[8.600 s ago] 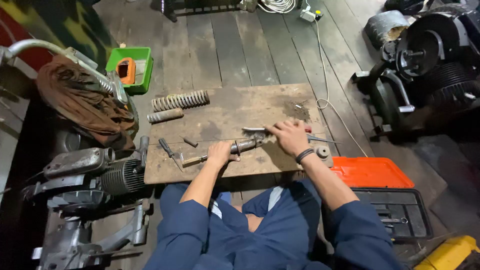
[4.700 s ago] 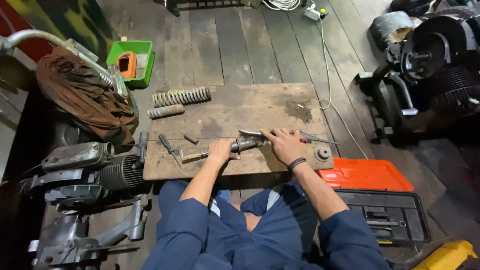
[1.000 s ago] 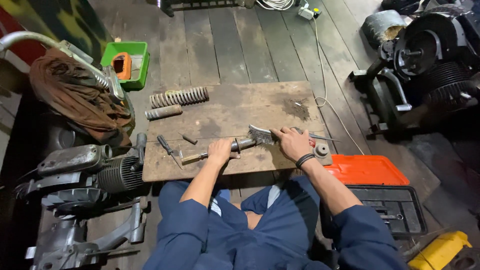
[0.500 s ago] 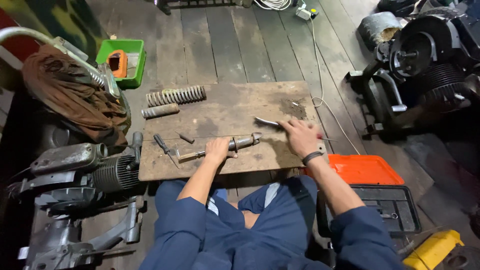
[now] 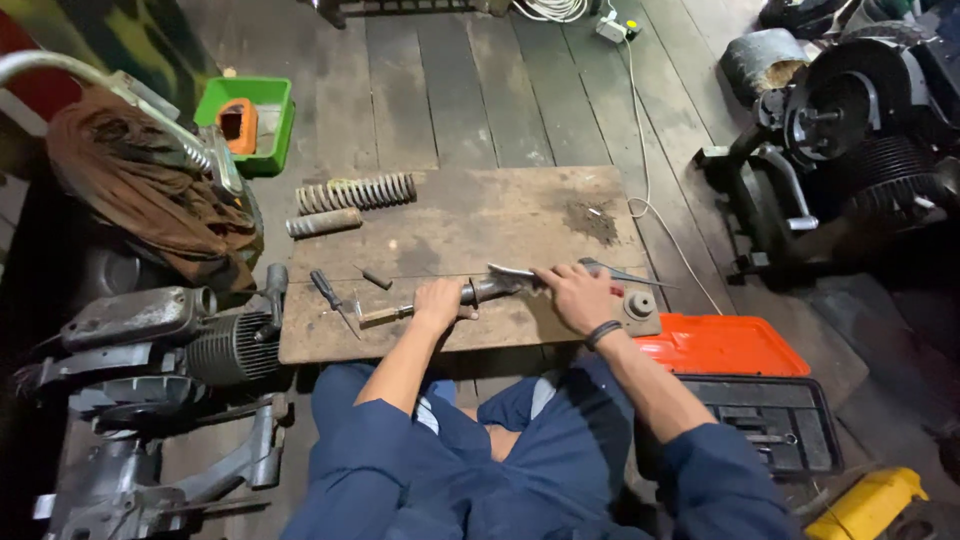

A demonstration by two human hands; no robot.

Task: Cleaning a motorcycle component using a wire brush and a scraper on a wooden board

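The left hand grips a metal rod lying left-to-right on the worktop, while the right hand, fingers curled, holds pliers at its right end.

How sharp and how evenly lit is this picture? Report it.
Head view: wide-angle, floorboards splay toward the edges; light falls on the wooden board, while engine parts at left and the right corner sink into shadow; left hand and right hand fairly sharp, no glare.
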